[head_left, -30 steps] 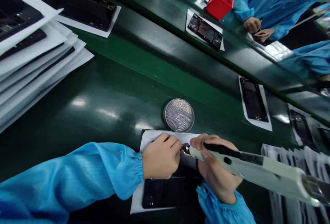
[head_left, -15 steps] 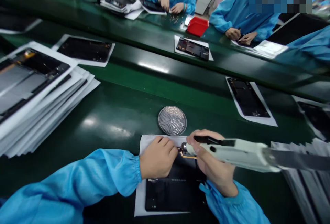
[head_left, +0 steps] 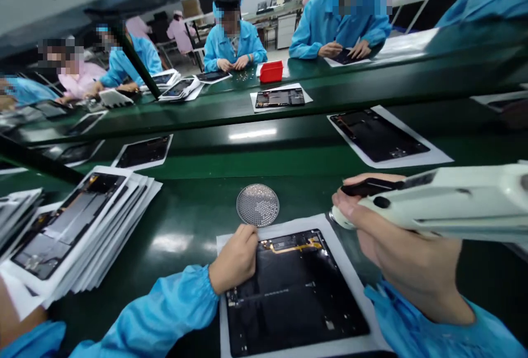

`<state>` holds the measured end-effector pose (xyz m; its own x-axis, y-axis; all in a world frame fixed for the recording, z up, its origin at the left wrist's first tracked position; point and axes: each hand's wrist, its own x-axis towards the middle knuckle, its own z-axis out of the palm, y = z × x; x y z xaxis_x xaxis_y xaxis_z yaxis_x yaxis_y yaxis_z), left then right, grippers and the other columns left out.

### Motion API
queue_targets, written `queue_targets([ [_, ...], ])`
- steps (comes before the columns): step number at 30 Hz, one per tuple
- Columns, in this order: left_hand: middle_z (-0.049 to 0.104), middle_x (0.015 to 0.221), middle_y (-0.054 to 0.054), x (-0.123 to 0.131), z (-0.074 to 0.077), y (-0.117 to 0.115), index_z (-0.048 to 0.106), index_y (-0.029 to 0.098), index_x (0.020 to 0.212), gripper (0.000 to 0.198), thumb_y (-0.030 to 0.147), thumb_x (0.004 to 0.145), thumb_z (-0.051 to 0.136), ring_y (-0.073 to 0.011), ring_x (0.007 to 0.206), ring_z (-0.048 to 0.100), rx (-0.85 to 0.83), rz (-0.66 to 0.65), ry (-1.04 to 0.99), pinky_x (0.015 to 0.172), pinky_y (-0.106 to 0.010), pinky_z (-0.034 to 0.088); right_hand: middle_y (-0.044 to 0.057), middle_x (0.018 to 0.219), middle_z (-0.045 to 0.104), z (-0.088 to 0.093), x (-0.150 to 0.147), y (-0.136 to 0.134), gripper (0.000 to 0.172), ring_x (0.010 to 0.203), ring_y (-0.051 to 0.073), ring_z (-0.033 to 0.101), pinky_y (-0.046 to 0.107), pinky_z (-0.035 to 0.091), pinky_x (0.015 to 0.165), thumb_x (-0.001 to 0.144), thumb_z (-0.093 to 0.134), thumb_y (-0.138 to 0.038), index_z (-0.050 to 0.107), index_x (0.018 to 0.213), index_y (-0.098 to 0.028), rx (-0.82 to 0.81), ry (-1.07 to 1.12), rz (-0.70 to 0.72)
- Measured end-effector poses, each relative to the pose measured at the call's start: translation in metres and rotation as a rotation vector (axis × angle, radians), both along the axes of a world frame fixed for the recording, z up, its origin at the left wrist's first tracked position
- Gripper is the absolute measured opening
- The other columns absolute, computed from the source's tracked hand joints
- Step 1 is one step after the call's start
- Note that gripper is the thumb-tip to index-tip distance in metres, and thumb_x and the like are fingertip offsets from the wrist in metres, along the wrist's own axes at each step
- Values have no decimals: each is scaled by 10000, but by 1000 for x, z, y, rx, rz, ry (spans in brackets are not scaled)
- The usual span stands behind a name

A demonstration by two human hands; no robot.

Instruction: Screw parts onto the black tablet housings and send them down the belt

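Note:
A black tablet housing (head_left: 289,308) with an orange flex cable (head_left: 293,248) along its top edge lies on a white sheet (head_left: 350,262) in front of me. My left hand (head_left: 237,259) rests closed at the housing's upper left corner, its fingertips curled down. Whatever those fingers may pinch is hidden. To the right of the housing, my right hand (head_left: 396,237) grips a pale electric screwdriver (head_left: 462,201), lifted clear of the housing and pointing left. Just beyond the sheet sits a round perforated metal dish (head_left: 258,205) holding tiny parts, probably screws.
A tall stack of tablet housings on white sheets (head_left: 88,226) stands at left. More housings lie on the green line beyond, one (head_left: 375,133) at right. A red bin (head_left: 271,71) and co-workers in blue are across the bench. Another person's sleeve (head_left: 35,339) enters at lower left.
My right hand has drawn the electric screwdriver off the housing's top edge, to the right and up. My left hand stays by the upper left corner. The view has tilted upward.

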<state>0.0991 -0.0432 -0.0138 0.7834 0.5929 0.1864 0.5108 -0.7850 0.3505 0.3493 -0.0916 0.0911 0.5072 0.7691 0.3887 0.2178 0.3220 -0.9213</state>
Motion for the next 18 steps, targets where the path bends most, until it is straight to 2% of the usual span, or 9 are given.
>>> queue_targets([
  [5,553,1047,-144,-9,5,-2,572,123,962,142,171,970,439,-277,954,498,211,163,218,816,-431,506,29,961,670,8,-2,-1,195,899,249,653,493,513,981,700,783,-218,677,854,-273,-9,76,-54],
  [8,552,1025,-137,-9,3,-1,576,109,1026,155,204,969,469,-276,933,499,200,256,285,804,-432,506,36,981,660,5,2,4,247,933,256,649,486,524,967,678,799,-231,674,888,-267,29,144,-42],
  [11,554,943,-107,-5,-2,1,586,136,958,187,145,975,400,-253,846,498,182,261,334,754,-406,499,33,931,678,2,8,8,278,899,252,665,469,549,908,648,823,-225,681,887,-240,53,187,-69],
  [14,555,892,-95,-5,-6,-4,575,156,887,224,63,922,374,-253,805,503,213,223,341,719,-396,489,35,895,692,1,14,7,268,861,250,676,451,563,857,625,839,-228,691,847,-213,78,172,-116],
  [18,556,930,-91,-16,0,-23,553,151,1020,312,-6,854,340,-212,743,521,246,213,213,665,-325,487,31,900,693,4,28,0,290,825,248,677,464,580,849,631,844,-294,683,863,-229,73,110,-218],
])
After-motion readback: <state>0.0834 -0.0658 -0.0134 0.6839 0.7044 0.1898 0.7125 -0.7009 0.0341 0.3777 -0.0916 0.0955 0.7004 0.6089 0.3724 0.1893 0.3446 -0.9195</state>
